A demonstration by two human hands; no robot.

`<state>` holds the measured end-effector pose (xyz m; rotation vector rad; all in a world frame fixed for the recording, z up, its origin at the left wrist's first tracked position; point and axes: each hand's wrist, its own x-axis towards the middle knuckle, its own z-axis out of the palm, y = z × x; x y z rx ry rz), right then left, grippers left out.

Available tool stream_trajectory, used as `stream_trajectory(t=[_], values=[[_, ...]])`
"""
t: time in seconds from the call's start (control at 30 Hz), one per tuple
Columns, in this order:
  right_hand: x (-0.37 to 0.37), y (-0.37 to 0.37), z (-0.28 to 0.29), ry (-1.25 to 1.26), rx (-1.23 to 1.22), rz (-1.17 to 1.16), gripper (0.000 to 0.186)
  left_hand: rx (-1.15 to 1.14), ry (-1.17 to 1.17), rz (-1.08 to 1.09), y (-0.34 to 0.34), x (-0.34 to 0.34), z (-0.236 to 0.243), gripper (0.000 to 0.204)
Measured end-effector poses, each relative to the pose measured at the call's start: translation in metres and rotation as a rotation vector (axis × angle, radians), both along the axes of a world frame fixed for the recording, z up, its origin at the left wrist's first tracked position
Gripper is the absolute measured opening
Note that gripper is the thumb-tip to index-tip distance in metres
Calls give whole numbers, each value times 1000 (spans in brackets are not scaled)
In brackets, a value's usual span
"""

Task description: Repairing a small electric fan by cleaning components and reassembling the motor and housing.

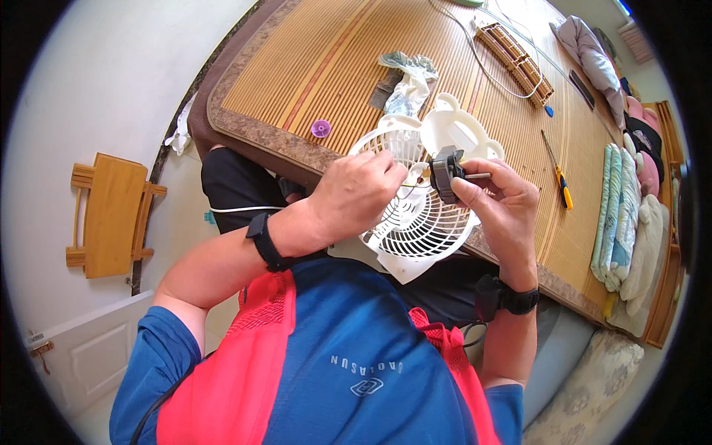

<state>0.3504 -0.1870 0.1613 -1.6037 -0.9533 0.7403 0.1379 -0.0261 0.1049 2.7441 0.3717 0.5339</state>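
Observation:
My right hand (504, 200) grips a small black electric motor (446, 174) with a thin metal shaft, holding it above a white plastic fan housing (419, 256). Close by on the left, my left hand (360, 189) is closed, its fingertips pinched together; what they hold is hidden. A thin wire (410, 186) shows between this hand and the motor. The round grille of the housing lies below both hands, partly over my lap and the table edge. Its solid white base part (452, 122) rests farther back on the mat.
On the bamboo-mat table (297, 67) lie a purple knob (320, 128), a crumpled cloth (409, 81), a screwdriver (564, 189) and a rolled bamboo piece (515, 63) with a white cord. Folded bedding (619, 211) sits at right. A wooden stool (115, 215) stands at left.

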Motion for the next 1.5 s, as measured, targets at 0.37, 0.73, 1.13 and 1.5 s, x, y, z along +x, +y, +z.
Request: stream_trajectory(t=[0.37, 0.73, 1.13, 1.5], values=[[-20, -3, -14, -179, -6, 18, 28, 345, -16, 50, 18, -2, 12, 8], [-22, -20, -13, -20, 34, -20, 27, 248, 79, -104, 38, 18, 12, 13], [6, -21, -22, 282, 28, -82, 26, 50, 61, -237, 45, -7, 29, 11], [5, -11, -16, 552, 196, -13, 25, -365, 88, -202, 44, 2, 38, 23]])
